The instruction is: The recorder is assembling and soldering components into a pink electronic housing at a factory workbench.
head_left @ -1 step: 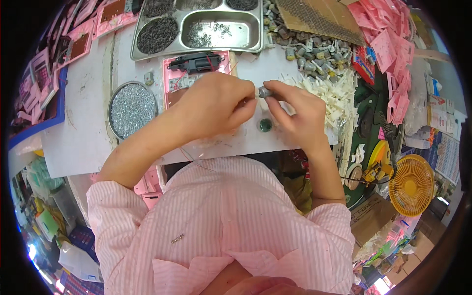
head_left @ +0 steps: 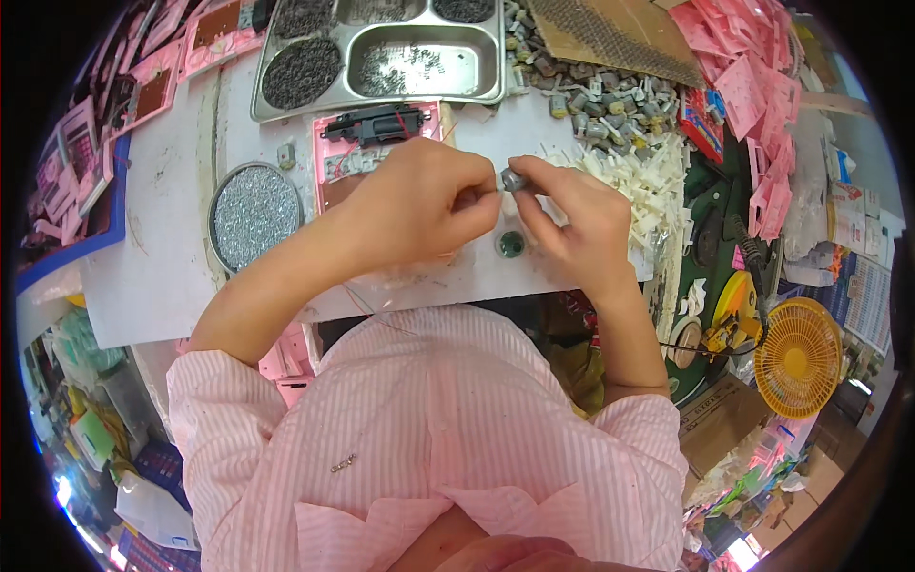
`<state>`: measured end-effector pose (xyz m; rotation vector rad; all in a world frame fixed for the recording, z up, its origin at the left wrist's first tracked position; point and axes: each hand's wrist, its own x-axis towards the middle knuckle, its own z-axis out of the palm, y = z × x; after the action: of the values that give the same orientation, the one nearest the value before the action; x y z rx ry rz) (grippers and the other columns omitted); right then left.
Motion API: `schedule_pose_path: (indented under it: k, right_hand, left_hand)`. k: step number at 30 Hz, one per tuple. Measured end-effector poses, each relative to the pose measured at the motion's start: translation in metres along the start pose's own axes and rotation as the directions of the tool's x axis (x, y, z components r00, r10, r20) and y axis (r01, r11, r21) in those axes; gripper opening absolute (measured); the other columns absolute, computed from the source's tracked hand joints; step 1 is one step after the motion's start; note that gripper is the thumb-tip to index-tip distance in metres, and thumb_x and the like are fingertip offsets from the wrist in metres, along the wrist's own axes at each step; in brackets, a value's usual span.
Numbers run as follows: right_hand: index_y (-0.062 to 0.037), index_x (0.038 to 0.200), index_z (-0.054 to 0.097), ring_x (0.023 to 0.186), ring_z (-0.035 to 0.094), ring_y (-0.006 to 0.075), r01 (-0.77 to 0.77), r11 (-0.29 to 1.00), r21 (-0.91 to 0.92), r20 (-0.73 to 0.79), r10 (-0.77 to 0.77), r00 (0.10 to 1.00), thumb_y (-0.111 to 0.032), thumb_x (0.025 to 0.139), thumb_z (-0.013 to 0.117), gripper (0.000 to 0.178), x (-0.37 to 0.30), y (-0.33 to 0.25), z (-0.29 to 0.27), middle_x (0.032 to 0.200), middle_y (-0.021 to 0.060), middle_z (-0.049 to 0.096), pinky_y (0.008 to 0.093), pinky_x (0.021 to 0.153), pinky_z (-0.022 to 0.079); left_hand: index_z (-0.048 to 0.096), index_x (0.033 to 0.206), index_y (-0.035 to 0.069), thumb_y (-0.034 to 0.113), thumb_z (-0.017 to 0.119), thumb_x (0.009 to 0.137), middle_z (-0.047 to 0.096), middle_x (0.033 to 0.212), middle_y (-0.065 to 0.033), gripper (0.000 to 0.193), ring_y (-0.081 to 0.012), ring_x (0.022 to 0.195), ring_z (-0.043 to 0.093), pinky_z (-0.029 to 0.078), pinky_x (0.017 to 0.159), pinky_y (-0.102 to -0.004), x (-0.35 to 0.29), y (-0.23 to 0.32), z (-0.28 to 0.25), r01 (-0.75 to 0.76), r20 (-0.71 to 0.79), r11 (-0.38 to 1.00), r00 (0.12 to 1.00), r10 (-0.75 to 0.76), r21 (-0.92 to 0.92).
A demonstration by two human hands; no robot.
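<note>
My right hand (head_left: pixel 583 214) pinches a small grey motor (head_left: pixel 513 179) between thumb and forefinger. Right beside it, my left hand (head_left: pixel 429 195) is closed, its fingertips against the motor's near end; whatever they pinch is too small to make out. Below the hands, a small round container with something green (head_left: pixel 511 244) stands on the white tabletop (head_left: pixel 172 205). Partly hidden behind my left hand lies an open pink casing (head_left: pixel 334 191) with a black mechanism (head_left: pixel 376 124) and thin red wires.
A metal compartment tray (head_left: pixel 419 103) with dark small parts lies at the back. Left of my forearm stands a round dish of silvery bits (head_left: pixel 255 214). Grey motors (head_left: pixel 600 110) and white plastic pieces (head_left: pixel 643 186) are heaped to the right, near pink casings (head_left: pixel 753 105) and a yellow basket (head_left: pixel 796 357).
The view has shifted very slightly, so the tabletop things sit a little farther left. Both hands keep nearly the same pose around the motor.
</note>
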<state>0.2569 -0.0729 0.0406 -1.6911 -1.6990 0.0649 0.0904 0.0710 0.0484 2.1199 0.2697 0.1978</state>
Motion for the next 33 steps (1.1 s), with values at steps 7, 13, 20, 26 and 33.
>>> schedule_pose_path:
  k: [7,13,20,26,33]
  right_hand:
    - [-0.0002,0.111,0.067,0.071,0.065,0.0145,-0.247,0.827,0.505,-0.102,0.342,0.934,-0.003,0.085,0.072,0.027,-0.016,0.012,-0.008,0.087,0.0085,0.070,0.0289,0.067,0.056]
    - [0.0017,0.122,0.059,0.075,0.060,0.0106,-0.382,0.330,0.863,0.090,0.645,0.759,-0.003,0.090,0.069,0.034,-0.031,0.051,-0.025,0.089,0.0069,0.066,0.0244,0.070,0.052]
    - [0.0031,0.129,0.056,0.074,0.058,0.0106,-0.316,0.340,0.886,0.010,0.667,0.745,-0.002,0.091,0.068,0.041,-0.036,0.055,-0.039,0.084,0.0048,0.063,0.0236,0.067,0.048]
    - [0.0037,0.129,0.057,0.070,0.056,0.0089,-0.440,0.388,0.810,0.105,0.641,0.760,0.000,0.091,0.066,0.040,-0.053,0.038,-0.044,0.083,0.0037,0.062,0.0226,0.064,0.047]
    - [-0.0047,0.116,0.066,0.065,0.056,0.0075,-0.572,0.741,0.353,0.306,0.486,0.818,-0.007,0.084,0.073,0.033,-0.065,0.010,-0.016,0.076,0.0009,0.062,0.0230,0.060,0.046]
  left_hand:
    - [0.065,0.076,0.001,0.031,0.057,0.101,0.060,0.064,-0.0003,0.040,-0.0055,0.055,0.052,0.041,0.052,-0.0235,0.043,-0.002,0.010,0.233,0.215,0.809,0.967,-0.135,-0.540]
    - [0.068,0.078,0.001,0.035,0.059,0.100,0.061,0.064,-0.0001,0.041,-0.0076,0.059,0.056,0.045,0.055,-0.0252,0.110,-0.004,0.013,-0.038,-0.060,0.983,0.998,0.027,-0.182]
    - [0.069,0.081,0.000,0.026,0.072,0.078,0.069,0.085,-0.0217,0.026,-0.0390,0.086,0.067,0.053,0.078,-0.0479,0.196,-0.040,0.008,0.093,-0.439,0.862,0.884,0.159,0.498]
    - [0.068,0.078,0.001,0.021,0.069,0.079,0.068,0.081,-0.0216,0.020,-0.0400,0.083,0.067,0.053,0.077,-0.0489,0.211,-0.059,0.013,-0.003,-0.480,0.812,0.805,0.349,0.584]
    - [0.063,0.084,0.001,0.012,0.066,0.083,0.064,0.073,-0.0211,0.012,-0.0358,0.071,0.067,0.051,0.063,-0.0456,0.143,0.004,-0.004,-0.296,-0.420,0.780,0.709,0.566,0.552]
